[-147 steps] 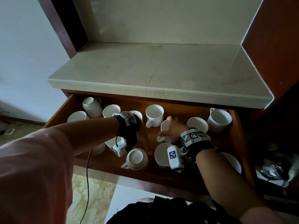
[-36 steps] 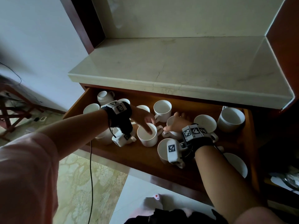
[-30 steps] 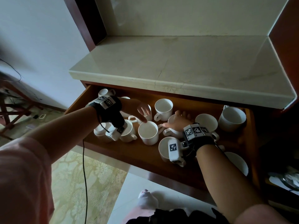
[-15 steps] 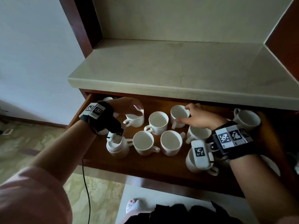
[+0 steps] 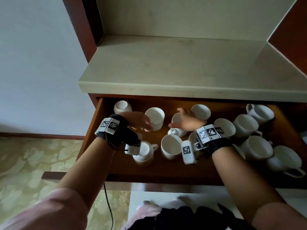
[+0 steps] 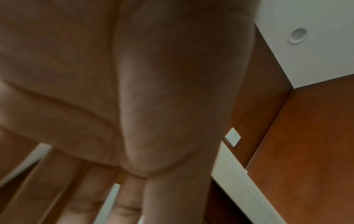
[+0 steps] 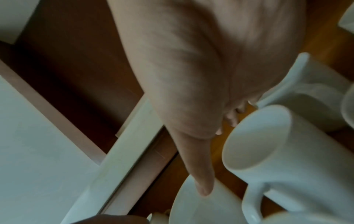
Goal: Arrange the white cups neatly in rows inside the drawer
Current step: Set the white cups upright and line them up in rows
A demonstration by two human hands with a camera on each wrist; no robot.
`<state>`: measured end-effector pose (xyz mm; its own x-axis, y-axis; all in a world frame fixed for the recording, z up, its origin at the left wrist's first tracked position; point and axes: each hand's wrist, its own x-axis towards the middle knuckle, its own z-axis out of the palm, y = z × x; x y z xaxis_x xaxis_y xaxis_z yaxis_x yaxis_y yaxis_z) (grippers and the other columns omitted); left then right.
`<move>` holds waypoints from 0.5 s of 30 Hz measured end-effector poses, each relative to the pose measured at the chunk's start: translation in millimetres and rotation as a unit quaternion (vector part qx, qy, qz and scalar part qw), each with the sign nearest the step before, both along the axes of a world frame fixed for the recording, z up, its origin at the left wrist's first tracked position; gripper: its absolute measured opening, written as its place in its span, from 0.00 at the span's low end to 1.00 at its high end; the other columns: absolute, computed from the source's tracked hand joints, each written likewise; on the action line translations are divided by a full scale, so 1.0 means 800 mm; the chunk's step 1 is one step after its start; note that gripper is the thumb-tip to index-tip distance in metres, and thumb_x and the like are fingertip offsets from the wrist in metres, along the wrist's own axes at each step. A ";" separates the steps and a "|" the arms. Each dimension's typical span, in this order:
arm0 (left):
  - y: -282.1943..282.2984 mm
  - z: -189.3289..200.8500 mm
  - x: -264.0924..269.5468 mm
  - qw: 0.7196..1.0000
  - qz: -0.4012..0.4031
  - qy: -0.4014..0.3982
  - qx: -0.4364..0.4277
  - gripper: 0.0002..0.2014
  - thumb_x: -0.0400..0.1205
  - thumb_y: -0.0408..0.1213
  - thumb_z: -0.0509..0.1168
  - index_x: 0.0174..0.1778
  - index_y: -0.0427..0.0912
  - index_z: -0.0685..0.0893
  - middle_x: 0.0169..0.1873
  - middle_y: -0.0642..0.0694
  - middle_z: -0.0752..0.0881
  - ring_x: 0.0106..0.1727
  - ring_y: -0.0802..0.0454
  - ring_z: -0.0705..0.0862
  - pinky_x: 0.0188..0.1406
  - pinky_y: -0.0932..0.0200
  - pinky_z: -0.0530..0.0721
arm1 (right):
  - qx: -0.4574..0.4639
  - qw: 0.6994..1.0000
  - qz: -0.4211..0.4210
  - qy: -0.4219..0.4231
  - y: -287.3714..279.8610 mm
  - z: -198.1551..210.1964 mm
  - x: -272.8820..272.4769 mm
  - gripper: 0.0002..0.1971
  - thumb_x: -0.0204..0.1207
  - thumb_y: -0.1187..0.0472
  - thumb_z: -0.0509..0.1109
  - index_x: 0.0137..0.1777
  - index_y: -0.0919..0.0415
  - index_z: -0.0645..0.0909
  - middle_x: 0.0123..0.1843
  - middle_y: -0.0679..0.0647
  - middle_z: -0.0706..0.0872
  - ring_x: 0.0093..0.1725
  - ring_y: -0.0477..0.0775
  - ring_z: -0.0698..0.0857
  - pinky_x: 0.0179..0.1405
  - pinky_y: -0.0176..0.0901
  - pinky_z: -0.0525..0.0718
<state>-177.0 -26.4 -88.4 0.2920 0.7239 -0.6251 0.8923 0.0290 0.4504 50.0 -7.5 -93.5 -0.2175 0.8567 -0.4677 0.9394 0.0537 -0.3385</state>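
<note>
Several white cups stand in the open wooden drawer (image 5: 149, 170). My left hand (image 5: 142, 125) reaches in at the back left, its straight fingers against the side of an upright cup (image 5: 155, 118). In the left wrist view the fingers (image 6: 80, 189) are spread, with white showing between them. My right hand (image 5: 182, 120) hovers spread over a cup (image 5: 176, 120) in the middle, and its thumb (image 7: 203, 181) sticks out straight. Another cup (image 5: 171, 146) stands near the front, and one (image 5: 144, 151) sits under my left wrist. An upturned cup (image 5: 122, 107) is in the back left corner.
A cluster of cups (image 5: 245, 127) fills the drawer's right half, one (image 5: 284, 160) by the front right corner. A marble counter (image 5: 182, 72) overhangs the drawer's back. Wooden panels rise on both sides. A cable (image 5: 108, 205) hangs below my left arm.
My left hand has let go of the cup rim it held; its fingers now lie straight along a cup's side. My right hand has left the back cup's rim and moved left.
</note>
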 end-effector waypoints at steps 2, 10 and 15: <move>-0.001 -0.005 0.000 1.000 0.011 -0.020 -0.016 0.11 0.82 0.49 0.65 0.53 0.46 0.83 0.48 0.50 0.87 0.50 0.54 0.85 0.48 0.62 0.83 | -0.005 1.000 -0.005 -0.022 0.004 -0.010 -0.004 0.50 0.71 0.36 0.69 0.84 0.55 0.46 0.84 0.57 0.50 0.83 0.59 0.49 0.79 0.58 0.54; -0.021 -0.016 0.008 0.989 -0.025 0.089 -0.118 0.23 0.76 0.65 0.63 0.50 0.48 0.83 0.41 0.53 0.84 0.40 0.57 0.81 0.45 0.60 0.79 | 0.020 0.999 -0.036 -0.034 0.010 -0.037 -0.010 0.44 0.73 0.38 0.67 0.82 0.48 0.48 0.81 0.55 0.52 0.81 0.62 0.52 0.76 0.59 0.57; -0.012 -0.055 0.011 0.977 0.073 0.120 -0.160 0.55 0.36 0.79 0.72 0.61 0.57 0.80 0.57 0.54 0.86 0.57 0.52 0.84 0.60 0.49 0.81 | 0.019 0.999 -0.026 -0.012 0.015 -0.041 -0.004 0.42 0.75 0.37 0.65 0.82 0.49 0.49 0.79 0.59 0.55 0.80 0.62 0.53 0.77 0.58 0.55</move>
<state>-167.9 -36.3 -132.6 0.0170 0.5039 -0.8636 0.9471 0.2687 0.1755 46.5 4.3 -126.5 -0.1624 0.8839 -0.4387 0.9488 0.0179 -0.3152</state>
